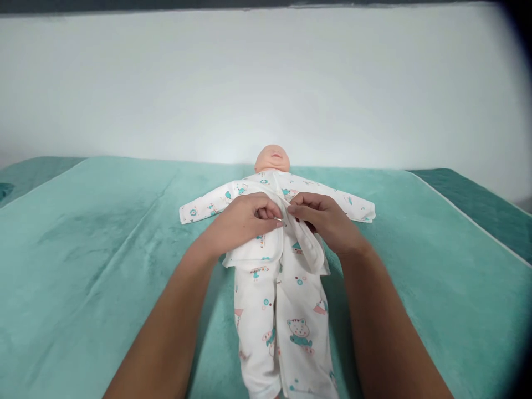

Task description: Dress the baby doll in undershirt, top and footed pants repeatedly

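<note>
A baby doll (pixel 272 158) lies on its back on a teal blanket (pixel 103 249), head away from me, arms spread. It wears a white printed top (pixel 216 205) and matching trousers (pixel 286 327). My left hand (pixel 243 219) is closed, pinching the left front flap of the top at the doll's chest. My right hand (pixel 322 216) is closed on the right front flap, which folds outward below the fingers. Both hands meet at the middle of the chest.
The teal blanket covers a wide flat surface with darker green edges at the left (pixel 25 172) and right (pixel 477 205). A plain white wall (pixel 266 83) rises behind the doll's head.
</note>
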Tool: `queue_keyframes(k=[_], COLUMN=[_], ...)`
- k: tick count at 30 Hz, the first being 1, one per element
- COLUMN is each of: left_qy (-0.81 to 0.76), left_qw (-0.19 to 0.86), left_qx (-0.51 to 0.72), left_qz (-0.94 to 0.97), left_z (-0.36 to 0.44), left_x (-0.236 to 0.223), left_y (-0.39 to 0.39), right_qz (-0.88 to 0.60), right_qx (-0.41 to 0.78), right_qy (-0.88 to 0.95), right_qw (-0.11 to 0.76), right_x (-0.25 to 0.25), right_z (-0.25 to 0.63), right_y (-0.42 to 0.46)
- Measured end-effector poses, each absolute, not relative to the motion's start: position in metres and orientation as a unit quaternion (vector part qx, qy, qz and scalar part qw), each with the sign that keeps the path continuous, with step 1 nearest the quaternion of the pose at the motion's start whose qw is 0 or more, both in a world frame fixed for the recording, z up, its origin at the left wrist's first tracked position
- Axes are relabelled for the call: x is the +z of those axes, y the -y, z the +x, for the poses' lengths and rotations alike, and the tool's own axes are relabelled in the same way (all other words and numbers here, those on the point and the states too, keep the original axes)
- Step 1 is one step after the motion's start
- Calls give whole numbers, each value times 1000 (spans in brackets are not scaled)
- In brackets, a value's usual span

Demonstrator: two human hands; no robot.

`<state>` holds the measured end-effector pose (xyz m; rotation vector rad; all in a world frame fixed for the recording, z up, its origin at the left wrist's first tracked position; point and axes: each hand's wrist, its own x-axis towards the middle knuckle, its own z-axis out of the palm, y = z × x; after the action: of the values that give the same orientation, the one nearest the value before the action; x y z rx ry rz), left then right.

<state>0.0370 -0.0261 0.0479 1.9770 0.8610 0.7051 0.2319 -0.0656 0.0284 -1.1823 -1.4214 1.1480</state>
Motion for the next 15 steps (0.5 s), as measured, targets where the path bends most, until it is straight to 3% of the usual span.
queue_keyframes(k=[6, 12, 15], left_qy=[-339, -292, -290], left_qw=[468, 581, 609], left_qx=[285, 408, 403], left_qz=[765, 641, 619], left_z=[32, 42, 49], left_x=[50, 45, 41], left_y=[26, 29, 31], right_qz=[-471, -446, -439], right_qx=[471, 486, 499], right_qy=[556, 517, 508], right_qw=[496, 545, 548], right_x=[30, 30, 30], right_z=[230, 225, 222], right_y=[69, 70, 70])
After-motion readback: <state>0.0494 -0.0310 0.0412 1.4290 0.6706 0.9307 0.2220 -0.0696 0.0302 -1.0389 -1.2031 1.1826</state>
